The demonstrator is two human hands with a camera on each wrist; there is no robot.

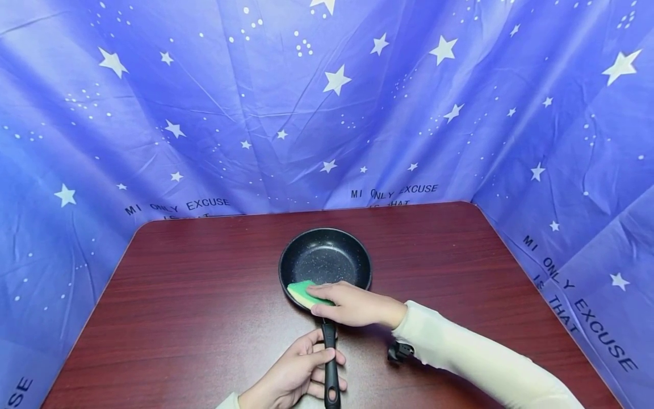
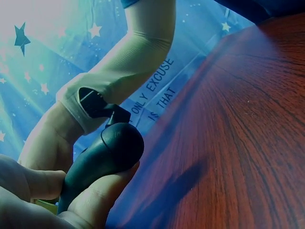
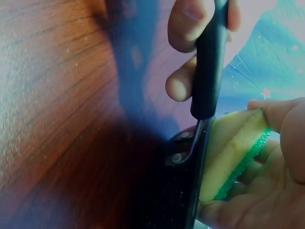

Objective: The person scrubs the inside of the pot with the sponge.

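A black speckled frying pan (image 1: 327, 258) is over the middle of the table, its handle (image 1: 331, 378) pointing toward me. My left hand (image 1: 293, 363) grips that handle, thumb on top and fingers curled beneath; the handle's rounded end (image 2: 125, 145) shows close up in the left wrist view. My right hand (image 1: 357, 305) holds a green and yellow sponge (image 1: 301, 289) against the pan's near inner side. In the right wrist view, the thumb and fingers are about the sponge (image 3: 233, 155), its yellow face against the pan. Whether the pan's base touches the table, I cannot tell.
The dark red wooden table (image 1: 204, 284) extends around the pan. Blue star-printed cloth (image 1: 286, 102) hangs behind it and along both sides. A black wrist camera (image 1: 400, 351) is strapped beneath the right sleeve (image 1: 475, 346).
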